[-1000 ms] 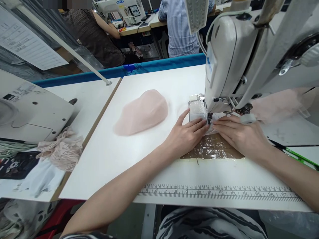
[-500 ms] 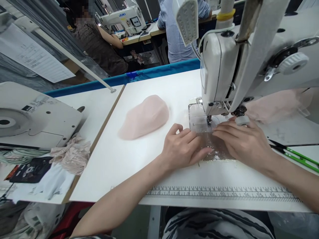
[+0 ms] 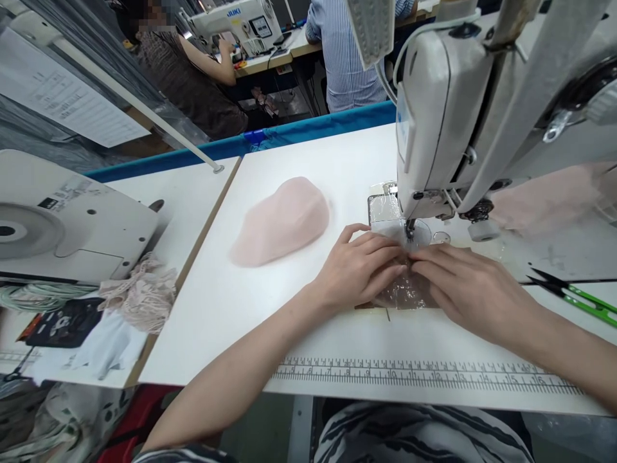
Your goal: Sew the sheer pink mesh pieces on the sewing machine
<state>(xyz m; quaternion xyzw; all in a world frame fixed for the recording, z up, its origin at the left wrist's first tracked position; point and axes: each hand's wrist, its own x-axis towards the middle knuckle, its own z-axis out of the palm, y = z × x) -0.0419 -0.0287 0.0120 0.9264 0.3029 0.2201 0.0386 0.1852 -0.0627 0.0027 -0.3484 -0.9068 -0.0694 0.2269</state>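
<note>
My left hand (image 3: 359, 267) and my right hand (image 3: 465, 286) lie side by side on a small, sheer piece of fabric (image 3: 407, 289) just in front of the needle (image 3: 409, 230) of a white sewing machine (image 3: 448, 122). Their fingertips meet over the piece and press it flat against the table (image 3: 250, 308). The fingers of both hands are held together and slightly curled. A taped brown patch (image 3: 366, 305) on the table shows under the fabric. A mound of pale pink fabric (image 3: 282, 222) sits left of my left hand.
A printed ruler (image 3: 414, 373) runs along the table's front edge. Green-handled snips (image 3: 573, 292) lie at the right. Pink fabric (image 3: 544, 199) lies behind the machine. Left are another machine's base (image 3: 62, 225) and lace scraps (image 3: 139, 296). Two people sit at machines beyond a blue divider (image 3: 289, 132).
Both hands have drawn back from the needle toward me, bringing the sheer piece with them. The left hand's fingers went from stretched out to curled, and the fingertips now meet.
</note>
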